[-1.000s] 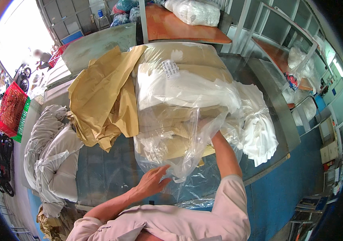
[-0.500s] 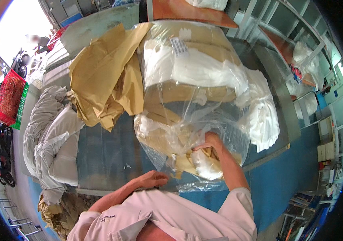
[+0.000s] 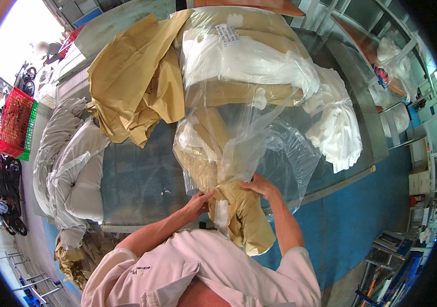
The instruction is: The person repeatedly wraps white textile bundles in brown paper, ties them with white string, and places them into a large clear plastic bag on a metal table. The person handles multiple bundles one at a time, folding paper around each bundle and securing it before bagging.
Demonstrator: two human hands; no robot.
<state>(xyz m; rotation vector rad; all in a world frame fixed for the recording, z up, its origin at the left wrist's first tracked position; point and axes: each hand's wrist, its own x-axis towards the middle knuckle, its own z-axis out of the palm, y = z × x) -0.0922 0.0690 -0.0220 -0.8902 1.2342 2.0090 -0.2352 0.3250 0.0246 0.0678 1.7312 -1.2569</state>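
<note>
My left hand [image 3: 198, 202] and my right hand [image 3: 260, 186] are closed on either side of a crumpled bundle of brown paper [image 3: 247, 225] at the mouth of a clear plastic bag [image 3: 285, 148]. The bundle hangs over the table's near edge, with something white inside. Behind it lies a large plastic-wrapped package [image 3: 244, 92] with brown and white layers and a label. Loose white fabric [image 3: 336, 133] spills at its right. A big sheet of brown paper [image 3: 131, 77] lies to its left.
Grey-white fabric [image 3: 65, 158] is heaped at the table's [image 3: 131, 189] left end, above crumpled paper [image 3: 72, 261]. Red and green crates [image 3: 13, 120] and motorbikes [image 3: 6, 194] stand left. A person [image 3: 52, 51] is at the doorway. Orange shelves [image 3: 249, 6] stand behind. Tools [image 3: 387, 266] lean lower right.
My right hand has come back toward me out of the bag, drawing the paper bundle over the edge. My left hand has moved up onto it. The bag has shifted and the view has tilted.
</note>
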